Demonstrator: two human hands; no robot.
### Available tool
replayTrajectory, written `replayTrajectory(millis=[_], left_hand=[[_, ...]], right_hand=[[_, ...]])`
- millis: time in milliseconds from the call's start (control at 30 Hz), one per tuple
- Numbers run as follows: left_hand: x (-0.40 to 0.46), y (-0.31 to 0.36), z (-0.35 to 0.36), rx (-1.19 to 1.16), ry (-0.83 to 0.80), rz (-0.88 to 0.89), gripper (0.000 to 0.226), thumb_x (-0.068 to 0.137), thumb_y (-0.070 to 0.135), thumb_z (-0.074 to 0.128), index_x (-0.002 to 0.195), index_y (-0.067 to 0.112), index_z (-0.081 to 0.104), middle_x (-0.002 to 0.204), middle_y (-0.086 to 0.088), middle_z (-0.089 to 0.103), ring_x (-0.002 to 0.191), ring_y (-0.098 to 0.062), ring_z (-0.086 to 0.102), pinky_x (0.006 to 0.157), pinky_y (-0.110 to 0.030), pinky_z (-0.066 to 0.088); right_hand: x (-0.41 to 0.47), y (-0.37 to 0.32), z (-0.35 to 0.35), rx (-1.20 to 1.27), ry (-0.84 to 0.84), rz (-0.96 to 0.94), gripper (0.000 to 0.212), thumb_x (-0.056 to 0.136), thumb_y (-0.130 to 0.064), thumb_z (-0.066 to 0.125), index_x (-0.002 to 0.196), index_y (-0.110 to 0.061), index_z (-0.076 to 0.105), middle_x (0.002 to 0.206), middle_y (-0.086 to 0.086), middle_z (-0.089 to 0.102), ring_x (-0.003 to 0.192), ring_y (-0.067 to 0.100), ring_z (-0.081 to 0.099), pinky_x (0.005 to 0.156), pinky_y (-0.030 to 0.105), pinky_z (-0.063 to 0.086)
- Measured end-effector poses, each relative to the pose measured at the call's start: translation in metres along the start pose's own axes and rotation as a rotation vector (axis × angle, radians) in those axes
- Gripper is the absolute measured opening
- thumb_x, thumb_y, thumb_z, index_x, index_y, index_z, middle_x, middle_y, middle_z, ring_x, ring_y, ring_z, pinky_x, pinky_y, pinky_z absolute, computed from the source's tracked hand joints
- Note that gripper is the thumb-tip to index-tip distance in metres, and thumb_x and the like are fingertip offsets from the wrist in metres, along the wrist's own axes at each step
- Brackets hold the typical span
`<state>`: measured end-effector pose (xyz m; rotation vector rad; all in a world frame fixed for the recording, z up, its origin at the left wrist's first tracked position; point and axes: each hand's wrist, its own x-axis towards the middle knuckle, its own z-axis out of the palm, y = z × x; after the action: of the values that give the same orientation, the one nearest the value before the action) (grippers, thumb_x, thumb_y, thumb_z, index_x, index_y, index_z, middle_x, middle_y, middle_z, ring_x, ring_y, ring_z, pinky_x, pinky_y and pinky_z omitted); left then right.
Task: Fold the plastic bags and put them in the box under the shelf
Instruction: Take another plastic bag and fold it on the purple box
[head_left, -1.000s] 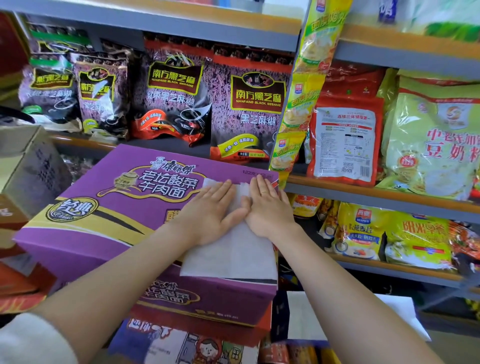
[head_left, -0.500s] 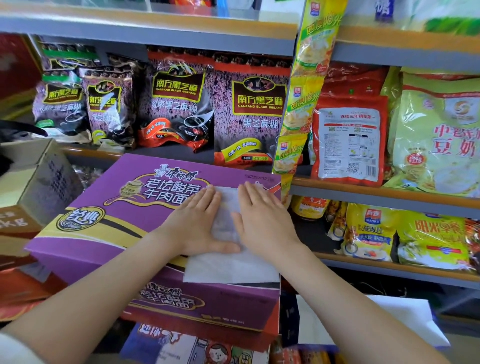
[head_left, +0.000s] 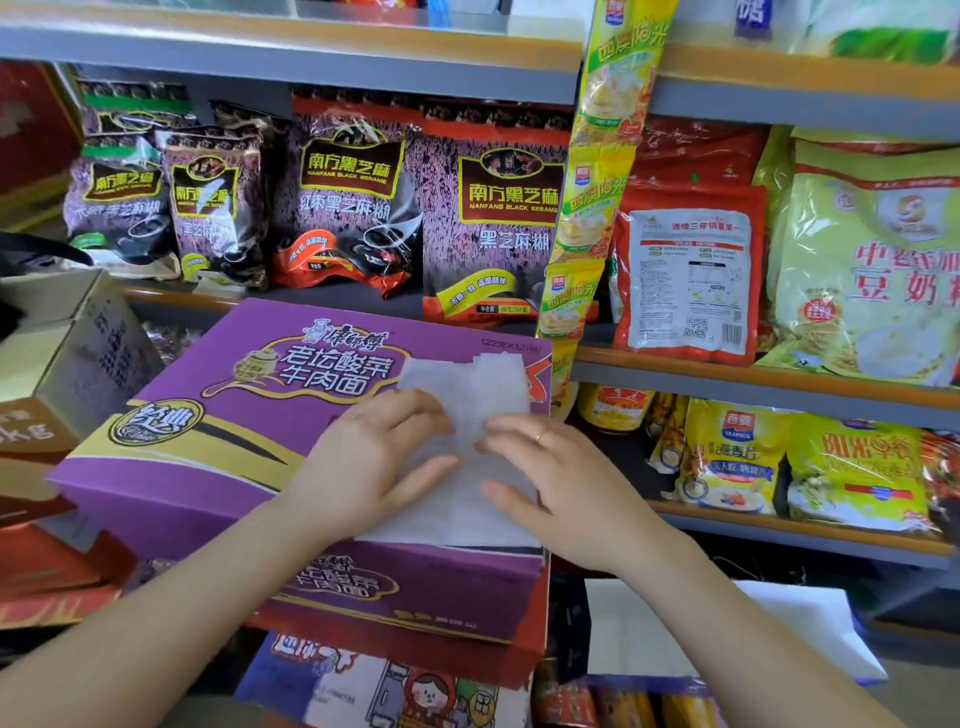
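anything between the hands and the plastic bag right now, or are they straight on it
Nothing visible stands between them. The left hand and the right hand both lie directly on the white plastic bag, which rests flat on top of the purple carton.

Purple carton (head_left: 218, 441) carries white plastic bag (head_left: 467, 395) flat on right part of top.

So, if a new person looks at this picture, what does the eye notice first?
First, the two hands, left hand and right hand, resting on a white plastic bag in the middle. The bag lies on a large purple carton. Behind it, dark sesame-paste packets fill the shelf.
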<state>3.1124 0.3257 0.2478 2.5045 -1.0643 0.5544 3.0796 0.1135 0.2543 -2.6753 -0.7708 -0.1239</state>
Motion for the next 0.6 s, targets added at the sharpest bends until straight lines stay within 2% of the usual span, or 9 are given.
replayTrajectory(millis=[67, 133, 200, 267, 367, 433, 533, 600], left_hand=[[-0.017, 0.012, -0.001, 0.039, -0.014, 0.042, 0.051, 0.091, 0.055, 0.038, 0.093, 0.013, 0.067, 0.092, -0.003, 0.063, 0.086, -0.019, 0.056, 0.077, -0.032, 0.042], [-0.033, 0.015, 0.002, 0.077, -0.058, 0.004, 0.058, 0.085, 0.064, 0.039, 0.094, 0.015, 0.067, 0.093, -0.002, 0.063, 0.088, -0.016, 0.052, 0.08, -0.028, 0.037], [-0.045, 0.012, 0.005, 0.074, -0.132, -0.057, 0.066, 0.08, 0.071, 0.039, 0.104, 0.015, 0.064, 0.105, -0.003, 0.063, 0.096, -0.015, 0.053, 0.084, -0.028, 0.042], [-0.054, 0.006, 0.008, 0.029, -0.166, -0.109, 0.068, 0.08, 0.071, 0.041, 0.114, 0.014, 0.061, 0.119, -0.003, 0.06, 0.106, -0.017, 0.056, 0.088, -0.029, 0.048], [-0.06, -0.001, 0.008, -0.101, -0.15, -0.143, 0.064, 0.082, 0.067, 0.042, 0.118, 0.015, 0.058, 0.129, -0.002, 0.056, 0.115, -0.015, 0.053, 0.096, -0.026, 0.041], [-0.06, -0.007, 0.004, -0.185, -0.136, -0.148, 0.057, 0.085, 0.063, 0.043, 0.119, 0.019, 0.055, 0.128, 0.001, 0.056, 0.116, -0.011, 0.052, 0.097, -0.024, 0.039], [-0.056, -0.014, -0.001, -0.172, -0.137, -0.138, 0.046, 0.083, 0.05, 0.05, 0.122, 0.024, 0.048, 0.119, -0.001, 0.062, 0.105, -0.013, 0.058, 0.088, -0.026, 0.044], [-0.05, -0.016, -0.004, -0.161, -0.161, -0.151, 0.044, 0.079, 0.042, 0.05, 0.121, 0.029, 0.045, 0.11, -0.001, 0.064, 0.095, -0.014, 0.06, 0.08, -0.027, 0.046]], right_hand=[[-0.006, -0.002, 0.003, -0.028, -0.096, -0.078, 0.075, 0.086, -0.068, 0.023, 0.127, -0.013, 0.054, 0.137, 0.004, 0.05, 0.122, 0.022, 0.049, 0.101, 0.035, 0.038], [-0.008, 0.0, 0.006, -0.044, -0.173, -0.087, 0.075, 0.083, -0.064, 0.032, 0.139, -0.015, 0.041, 0.148, 0.002, 0.037, 0.135, 0.017, 0.036, 0.11, 0.031, 0.027], [-0.009, 0.003, 0.005, -0.029, -0.249, -0.05, 0.08, 0.083, -0.062, 0.04, 0.148, -0.019, 0.019, 0.156, -0.004, 0.017, 0.143, 0.009, 0.015, 0.113, 0.02, 0.011], [-0.01, 0.003, 0.001, -0.031, -0.253, -0.021, 0.081, 0.087, -0.057, 0.048, 0.149, -0.021, 0.01, 0.158, -0.006, 0.012, 0.143, 0.007, 0.013, 0.111, 0.016, 0.01], [-0.011, 0.004, -0.002, -0.067, -0.229, -0.014, 0.073, 0.09, -0.049, 0.05, 0.148, -0.024, 0.012, 0.157, -0.007, 0.016, 0.141, 0.009, 0.021, 0.108, 0.017, 0.019], [-0.013, 0.005, -0.004, -0.056, -0.229, -0.037, 0.067, 0.092, -0.037, 0.05, 0.148, -0.023, 0.016, 0.156, -0.008, 0.018, 0.141, 0.008, 0.022, 0.107, 0.015, 0.02], [-0.014, 0.009, -0.005, -0.037, -0.242, -0.016, 0.067, 0.089, -0.019, 0.048, 0.147, -0.028, 0.016, 0.155, -0.013, 0.018, 0.137, 0.004, 0.024, 0.1, 0.009, 0.02], [-0.01, 0.012, -0.001, -0.01, -0.189, 0.016, 0.065, 0.086, -0.017, 0.052, 0.145, -0.026, 0.026, 0.152, -0.01, 0.028, 0.135, 0.008, 0.031, 0.105, 0.017, 0.027]])
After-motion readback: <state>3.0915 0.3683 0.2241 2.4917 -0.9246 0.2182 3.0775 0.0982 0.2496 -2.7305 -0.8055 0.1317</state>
